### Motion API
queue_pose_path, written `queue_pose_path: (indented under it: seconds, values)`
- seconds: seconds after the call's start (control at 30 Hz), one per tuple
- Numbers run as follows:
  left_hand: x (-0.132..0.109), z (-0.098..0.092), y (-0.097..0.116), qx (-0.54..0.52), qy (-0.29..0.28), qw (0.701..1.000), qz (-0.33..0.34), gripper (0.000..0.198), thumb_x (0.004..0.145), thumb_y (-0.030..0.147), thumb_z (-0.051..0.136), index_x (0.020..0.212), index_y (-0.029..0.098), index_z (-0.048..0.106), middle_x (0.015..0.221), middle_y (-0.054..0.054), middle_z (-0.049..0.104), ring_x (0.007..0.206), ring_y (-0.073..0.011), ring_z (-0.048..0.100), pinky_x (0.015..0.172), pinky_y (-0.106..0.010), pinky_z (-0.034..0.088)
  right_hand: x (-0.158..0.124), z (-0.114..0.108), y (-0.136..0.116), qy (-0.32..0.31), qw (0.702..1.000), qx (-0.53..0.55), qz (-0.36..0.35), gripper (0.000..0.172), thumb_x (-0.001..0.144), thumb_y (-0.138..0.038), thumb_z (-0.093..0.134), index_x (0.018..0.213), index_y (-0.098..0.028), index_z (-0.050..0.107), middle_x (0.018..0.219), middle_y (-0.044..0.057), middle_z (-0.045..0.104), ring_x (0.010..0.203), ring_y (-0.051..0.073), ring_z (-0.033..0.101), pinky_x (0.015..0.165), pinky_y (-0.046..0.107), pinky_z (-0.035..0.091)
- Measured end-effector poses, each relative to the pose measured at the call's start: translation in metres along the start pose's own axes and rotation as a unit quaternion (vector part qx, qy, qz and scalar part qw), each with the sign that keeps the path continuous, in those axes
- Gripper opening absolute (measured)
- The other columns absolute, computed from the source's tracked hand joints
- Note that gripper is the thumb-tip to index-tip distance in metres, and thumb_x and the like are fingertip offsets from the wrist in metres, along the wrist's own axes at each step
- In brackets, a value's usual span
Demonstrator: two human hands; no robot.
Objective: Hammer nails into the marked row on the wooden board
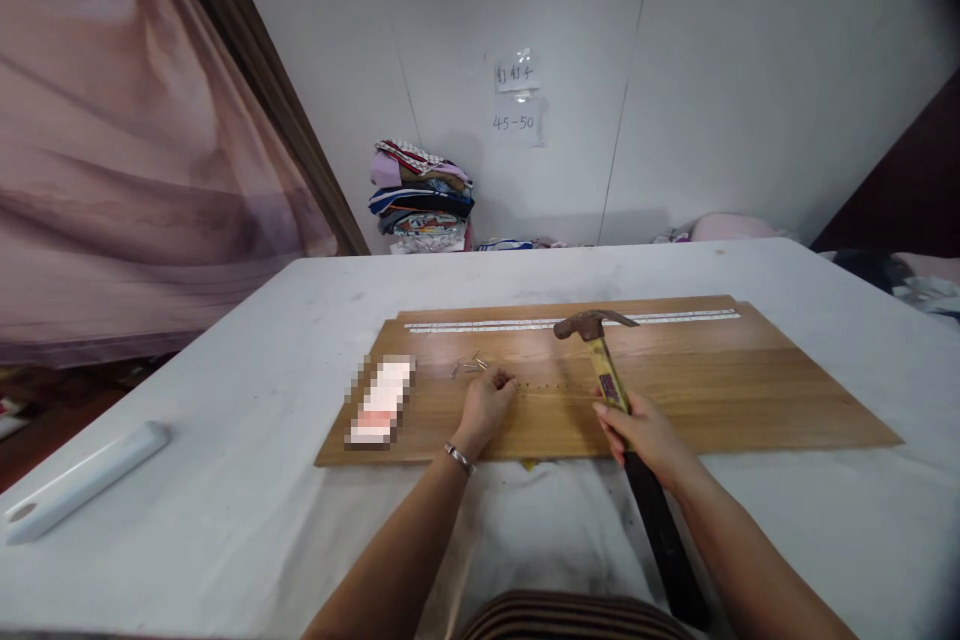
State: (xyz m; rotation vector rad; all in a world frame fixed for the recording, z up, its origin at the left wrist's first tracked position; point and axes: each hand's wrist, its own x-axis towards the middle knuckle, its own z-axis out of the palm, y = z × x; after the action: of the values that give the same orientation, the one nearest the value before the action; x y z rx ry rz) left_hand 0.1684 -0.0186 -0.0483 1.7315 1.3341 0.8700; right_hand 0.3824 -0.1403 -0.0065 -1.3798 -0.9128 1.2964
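My right hand [637, 430] is wrapped round the handle of a claw hammer [611, 380], its rusty head raised above the board. Resting low over the wooden board [750, 390], my left hand [491, 400] has thumb and fingers pinched together; whatever is between the fingertips is too small to make out. A short row of small dark dots, like nail heads [544, 386], runs rightward from those fingertips. Several loose nails [471, 365] lie on the board just beyond the left hand.
Two white measuring strips [480, 326] run along the board's far part. A blurred-out pale rectangle [382, 405] lies at its left. The white table [247, 350] carries a long white plastic object [90, 480] at left. Folded clothes [424, 195] are stacked against the wall; a curtain [150, 120] hangs left.
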Motion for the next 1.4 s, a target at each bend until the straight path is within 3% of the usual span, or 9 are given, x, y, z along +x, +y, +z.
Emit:
queue_pose_path:
  seconds: [0.2, 0.6, 0.9, 1.27, 1.4]
  values:
    - [0.006, -0.001, -0.001, 0.036, 0.013, 0.999, -0.004, 0.010, 0.076, 0.025, 0.056, 0.073, 0.018, 0.063, 0.073, -0.001, 0.068, 0.071, -0.0153, 0.062, 0.067, -0.026, 0.045, -0.016, 0.000, 0.013, -0.021, 0.998, -0.054, 0.039, 0.051, 0.070, -0.048, 0.065, 0.108, -0.016, 0.052, 0.046, -0.012, 0.043, 0.034, 0.010, 0.037, 0.034, 0.023, 0.036]
    - [0.008, 0.001, -0.001, 0.065, -0.008, 0.998, -0.023, 0.012, 0.078, 0.026, 0.058, 0.073, 0.017, 0.066, 0.077, -0.002, 0.071, 0.075, -0.0164, 0.063, 0.071, -0.026, 0.046, -0.024, 0.004, 0.016, -0.028, 0.993, -0.105, 0.045, 0.048, 0.072, -0.049, 0.063, 0.107, -0.017, 0.053, 0.041, -0.012, 0.041, 0.035, 0.012, 0.039, 0.036, 0.024, 0.036]
    - [0.005, 0.000, 0.006, 0.097, -0.014, 0.995, -0.016, 0.012, 0.079, 0.023, 0.057, 0.077, 0.017, 0.068, 0.081, -0.004, 0.072, 0.077, -0.0168, 0.064, 0.072, -0.026, 0.044, -0.024, 0.001, 0.026, -0.038, 0.987, -0.153, 0.026, 0.029, 0.080, -0.048, 0.060, 0.081, -0.022, 0.047, 0.041, -0.010, 0.044, 0.034, 0.010, 0.041, 0.038, 0.021, 0.033]
    - [0.000, 0.000, 0.010, 0.130, -0.012, 0.991, 0.011, 0.012, 0.081, 0.023, 0.057, 0.079, 0.019, 0.068, 0.084, -0.004, 0.072, 0.080, -0.0192, 0.064, 0.072, -0.028, 0.044, -0.025, 0.007, 0.023, -0.048, 0.984, -0.172, 0.015, 0.027, 0.082, -0.042, 0.058, 0.073, -0.023, 0.043, 0.040, -0.010, 0.043, 0.034, 0.009, 0.040, 0.038, 0.020, 0.031]
    - [-0.002, 0.001, 0.010, 0.135, -0.012, 0.990, 0.030, 0.013, 0.081, 0.023, 0.056, 0.082, 0.021, 0.069, 0.087, -0.004, 0.072, 0.081, -0.0192, 0.064, 0.072, -0.027, 0.044, -0.026, 0.012, 0.019, -0.050, 0.985, -0.163, 0.015, 0.022, 0.080, -0.042, 0.060, 0.080, -0.022, 0.051, 0.042, -0.010, 0.040, 0.034, 0.009, 0.038, 0.037, 0.020, 0.031]
